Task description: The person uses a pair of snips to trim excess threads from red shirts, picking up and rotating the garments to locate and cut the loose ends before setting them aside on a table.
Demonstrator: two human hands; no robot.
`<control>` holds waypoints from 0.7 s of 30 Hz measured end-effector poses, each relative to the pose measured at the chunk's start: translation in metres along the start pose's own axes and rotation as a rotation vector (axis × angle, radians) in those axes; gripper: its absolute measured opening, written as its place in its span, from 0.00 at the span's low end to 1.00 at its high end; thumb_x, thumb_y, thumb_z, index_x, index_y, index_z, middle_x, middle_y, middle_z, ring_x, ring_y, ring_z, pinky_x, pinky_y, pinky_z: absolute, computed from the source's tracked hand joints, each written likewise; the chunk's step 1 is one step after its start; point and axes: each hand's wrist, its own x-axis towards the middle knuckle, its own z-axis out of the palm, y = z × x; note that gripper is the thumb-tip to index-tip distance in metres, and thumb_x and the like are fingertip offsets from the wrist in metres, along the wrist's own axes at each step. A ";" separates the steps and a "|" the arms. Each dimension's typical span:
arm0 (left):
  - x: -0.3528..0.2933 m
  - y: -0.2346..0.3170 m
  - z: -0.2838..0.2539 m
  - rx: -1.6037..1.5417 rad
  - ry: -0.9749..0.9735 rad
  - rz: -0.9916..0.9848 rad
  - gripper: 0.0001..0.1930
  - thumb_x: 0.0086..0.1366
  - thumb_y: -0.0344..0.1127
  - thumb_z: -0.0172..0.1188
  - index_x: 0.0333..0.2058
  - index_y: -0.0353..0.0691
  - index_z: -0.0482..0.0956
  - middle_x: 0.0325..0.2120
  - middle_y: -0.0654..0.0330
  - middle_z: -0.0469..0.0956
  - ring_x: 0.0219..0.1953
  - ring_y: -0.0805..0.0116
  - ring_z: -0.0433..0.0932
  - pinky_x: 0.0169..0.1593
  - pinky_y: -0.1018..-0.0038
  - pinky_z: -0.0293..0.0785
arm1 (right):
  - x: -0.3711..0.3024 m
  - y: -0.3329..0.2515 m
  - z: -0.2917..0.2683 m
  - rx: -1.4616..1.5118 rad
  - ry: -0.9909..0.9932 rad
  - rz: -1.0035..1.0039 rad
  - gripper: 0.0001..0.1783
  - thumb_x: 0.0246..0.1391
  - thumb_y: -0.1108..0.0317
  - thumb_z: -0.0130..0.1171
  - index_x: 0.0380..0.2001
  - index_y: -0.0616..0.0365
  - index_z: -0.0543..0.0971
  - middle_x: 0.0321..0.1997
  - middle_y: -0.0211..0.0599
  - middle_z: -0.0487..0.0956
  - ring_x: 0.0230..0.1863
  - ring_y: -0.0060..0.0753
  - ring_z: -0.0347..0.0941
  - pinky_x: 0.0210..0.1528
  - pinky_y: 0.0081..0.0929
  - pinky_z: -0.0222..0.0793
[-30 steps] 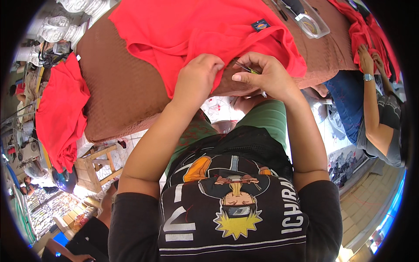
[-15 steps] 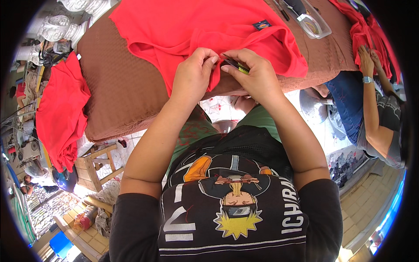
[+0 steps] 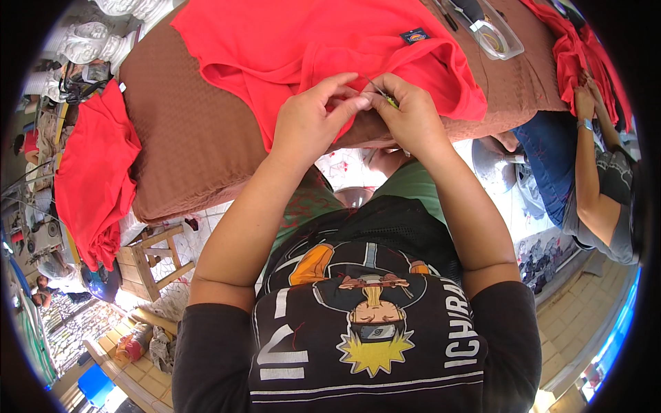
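A red garment (image 3: 303,41) with a dark label lies spread over the padded brown surface in front of me, its near edge hanging toward my lap. My left hand (image 3: 318,113) is over that edge, index finger stretched out and apart from the thumb. Its thumb tip meets the fingertips of my right hand (image 3: 407,113). Closed in my right hand are small thread snips (image 3: 391,101), dark with yellow-green; the fingers cover most of them. Whether a thread lies between the two hands is too small to make out.
A clear plastic tray (image 3: 497,38) with a roll and small tools sits at the far right of the brown table (image 3: 179,138). Beside it, a co-worker's hands (image 3: 585,96) handle another red garment (image 3: 575,55). More red cloth (image 3: 100,179) hangs at left, above a wooden stool (image 3: 148,258).
My left hand has loosened from its pinch at the garment's edge and moved right, its thumb now meeting my right fingers. The snips have turned and are more hidden. The co-worker's hands shifted slightly.
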 end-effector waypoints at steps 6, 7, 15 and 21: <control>-0.003 0.001 0.007 0.318 0.068 0.150 0.13 0.59 0.37 0.66 0.43 0.45 0.81 0.34 0.60 0.83 0.33 0.74 0.80 0.38 0.78 0.75 | 0.000 -0.008 -0.002 -0.055 -0.024 -0.051 0.11 0.54 0.64 0.62 0.35 0.61 0.78 0.35 0.45 0.80 0.37 0.47 0.78 0.39 0.35 0.71; -0.002 0.000 0.007 0.326 0.080 0.145 0.13 0.59 0.37 0.66 0.43 0.46 0.82 0.33 0.61 0.83 0.32 0.75 0.80 0.38 0.78 0.75 | 0.000 -0.009 -0.003 -0.084 -0.018 -0.099 0.11 0.54 0.64 0.62 0.35 0.61 0.78 0.36 0.45 0.80 0.38 0.47 0.78 0.39 0.35 0.71; 0.014 -0.009 -0.012 -0.087 -0.142 -0.175 0.12 0.65 0.38 0.60 0.40 0.35 0.81 0.31 0.64 0.83 0.33 0.79 0.78 0.40 0.81 0.73 | 0.007 -0.016 -0.033 -0.261 -0.083 -0.230 0.16 0.52 0.61 0.63 0.41 0.57 0.76 0.35 0.43 0.79 0.39 0.46 0.77 0.41 0.38 0.71; 0.018 -0.012 -0.020 -0.374 -0.227 -0.250 0.12 0.67 0.40 0.58 0.39 0.36 0.81 0.33 0.65 0.81 0.36 0.77 0.78 0.44 0.78 0.75 | 0.008 -0.013 -0.046 -0.318 -0.174 -0.313 0.12 0.52 0.63 0.61 0.38 0.56 0.76 0.36 0.40 0.78 0.39 0.45 0.76 0.41 0.38 0.71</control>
